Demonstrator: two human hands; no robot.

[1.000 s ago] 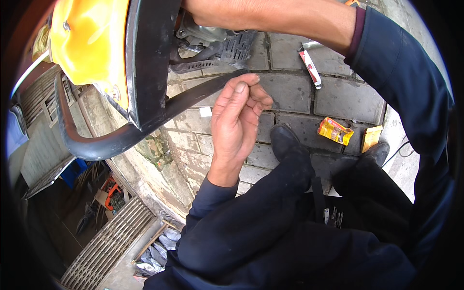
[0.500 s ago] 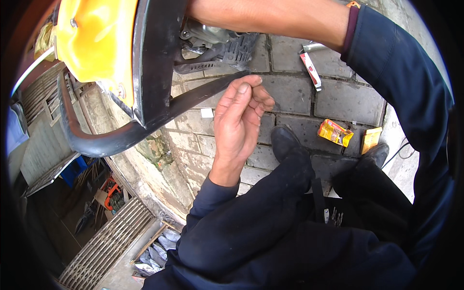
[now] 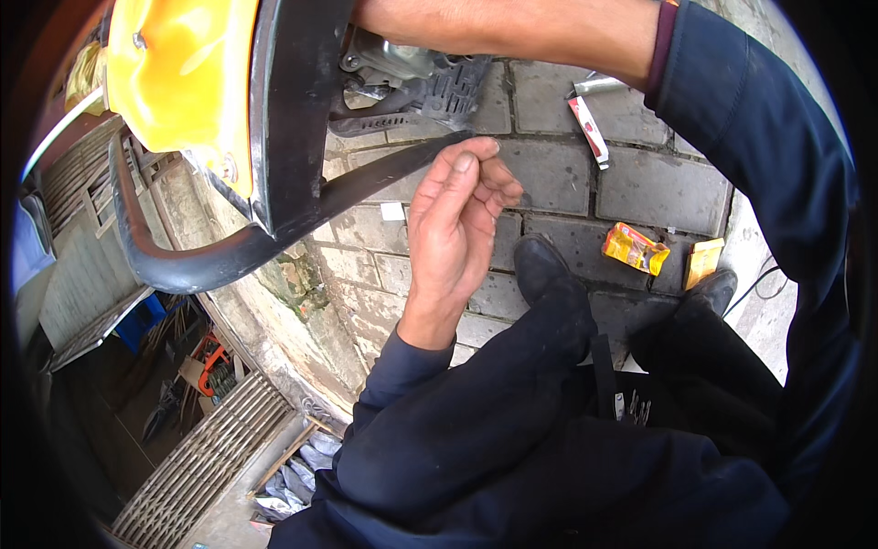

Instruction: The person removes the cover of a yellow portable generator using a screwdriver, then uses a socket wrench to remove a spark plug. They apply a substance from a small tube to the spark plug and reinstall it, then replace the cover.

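My left hand point(image 3: 455, 220) is held palm-up near the middle, with its fingers curled and its thumb pressed to the index finger. Whatever sits in that pinch, if anything, is too small to make out. The fingertips are close to the end of a thick, bent black tube point(image 3: 206, 267). My right forearm point(image 3: 540, 35) reaches across the top edge toward the upper left, and its hand is out of the picture. Beside the tube stand a yellow panel with bolts point(image 3: 183, 73) and a black upright plate point(image 3: 297, 110). Under the forearm shows a slotted dark part point(image 3: 457, 91) next to grey metal.
On the paving point(image 3: 654, 188) lie a red-and-white tube-shaped pack point(image 3: 588, 133), a yellow-and-red packet point(image 3: 635, 249) and a small yellow box point(image 3: 701, 263). My shoes point(image 3: 540, 267) are near them. At lower left are a metal grating point(image 3: 206, 457) and an orange object point(image 3: 213, 366).
Hardly anything differs. The view has shifted very slightly, and my left hand stays in the same pinched pose.
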